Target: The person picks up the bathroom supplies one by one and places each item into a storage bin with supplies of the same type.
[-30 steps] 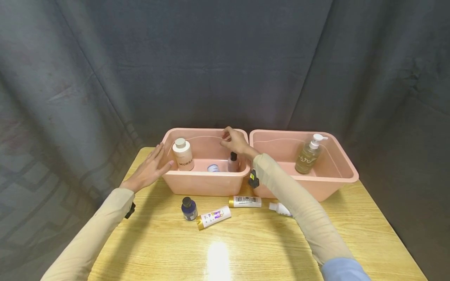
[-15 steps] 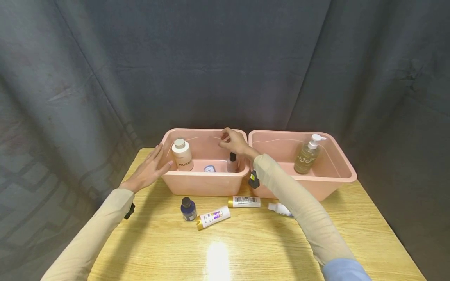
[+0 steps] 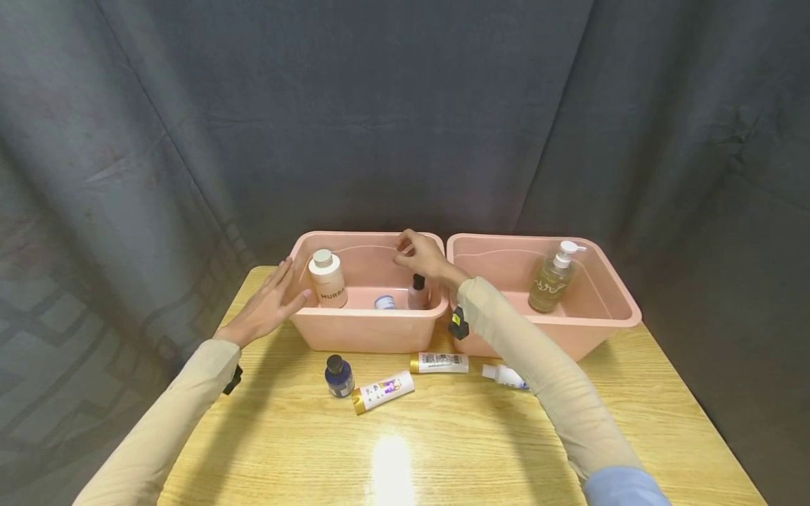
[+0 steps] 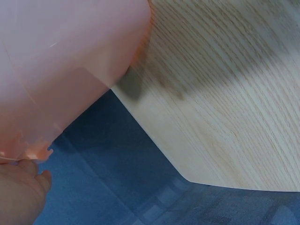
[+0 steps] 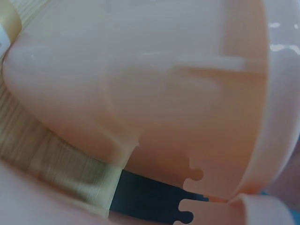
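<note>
Atop a wood-grain table (image 3: 285, 450), “MURRA” inside a pink plastic bin (image 3: 363, 333)

Nearest lies a gold-capped white tube (image 3: 384, 391), its print too small to read, just beside a black-capped dark-blue bottle (image 3: 340, 381). Beyond, the left hand (image 3: 264, 307), fingers straight, thumb apart, touches the bin's left rim; the right hand (image 3: 425, 254) curves its fingers over the right end, any grip impossible to tell. Inside stands a white cylindrical bottle (image 3: 329, 281) lettered “MURRA”.

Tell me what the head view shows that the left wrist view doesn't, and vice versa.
Only the head view: right hand, right tub, pump bottle, white bottle, blue bottle and gold-capped tubes. Only the left wrist view: what looks like the outer end wall of the left tub. Both: left hand, left tub, table and curtain.
</note>
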Tool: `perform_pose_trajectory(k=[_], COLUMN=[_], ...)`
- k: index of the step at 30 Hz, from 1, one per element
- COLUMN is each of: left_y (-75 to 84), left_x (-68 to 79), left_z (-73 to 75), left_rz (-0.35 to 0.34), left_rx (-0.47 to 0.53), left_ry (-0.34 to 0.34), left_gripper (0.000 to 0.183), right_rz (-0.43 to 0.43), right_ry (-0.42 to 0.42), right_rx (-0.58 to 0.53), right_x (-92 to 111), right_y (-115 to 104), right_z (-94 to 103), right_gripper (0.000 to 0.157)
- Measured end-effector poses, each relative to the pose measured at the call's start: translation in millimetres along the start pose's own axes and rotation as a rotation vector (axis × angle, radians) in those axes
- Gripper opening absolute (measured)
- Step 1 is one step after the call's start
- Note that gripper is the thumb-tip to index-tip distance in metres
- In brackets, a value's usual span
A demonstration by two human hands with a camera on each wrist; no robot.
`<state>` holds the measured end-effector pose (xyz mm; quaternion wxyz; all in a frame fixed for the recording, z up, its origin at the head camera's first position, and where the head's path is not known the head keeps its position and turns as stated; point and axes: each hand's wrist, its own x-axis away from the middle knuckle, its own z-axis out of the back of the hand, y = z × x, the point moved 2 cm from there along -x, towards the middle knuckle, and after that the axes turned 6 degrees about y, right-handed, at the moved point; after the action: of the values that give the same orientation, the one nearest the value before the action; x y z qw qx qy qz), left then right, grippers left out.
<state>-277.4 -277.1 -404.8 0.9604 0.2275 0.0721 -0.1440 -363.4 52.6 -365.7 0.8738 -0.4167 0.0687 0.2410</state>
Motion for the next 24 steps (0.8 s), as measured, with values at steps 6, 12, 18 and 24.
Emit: perform_pose_trajectory(k=[6, 12, 18, 24], left_y=[-0.7, -0.8, -0.4, 0.2], left_x=[-1.1, -1.4, -1.5, -2.4], left_z=[0.4, 0.3, -0.1, 0.7], left_rz=[-0.005, -0.006, -0.003, 0.002], left_rx=[-0.003, -0.008, -0.010, -0.011], left_ry=[-0.004, -0.006, -0.006, -0.005], left_gripper=[0.083, 0.082, 0.081, 0.082], right_rz=[0.014, 0.037, 0.064, 0.095], right_ry=[-0.002, -0.007, -0.003, -0.003], right_rx=[-0.004, 0.027, 0.033, 0.014], right_x=[1.7, 3.7, 6.1, 9.3], right_y=[-5.5, -9.6, -13.8, -15.1], right_z=[2.3, 3.0, 3.6, 4.0], right_gripper=[0.035, 0.034, 0.032, 0.031])
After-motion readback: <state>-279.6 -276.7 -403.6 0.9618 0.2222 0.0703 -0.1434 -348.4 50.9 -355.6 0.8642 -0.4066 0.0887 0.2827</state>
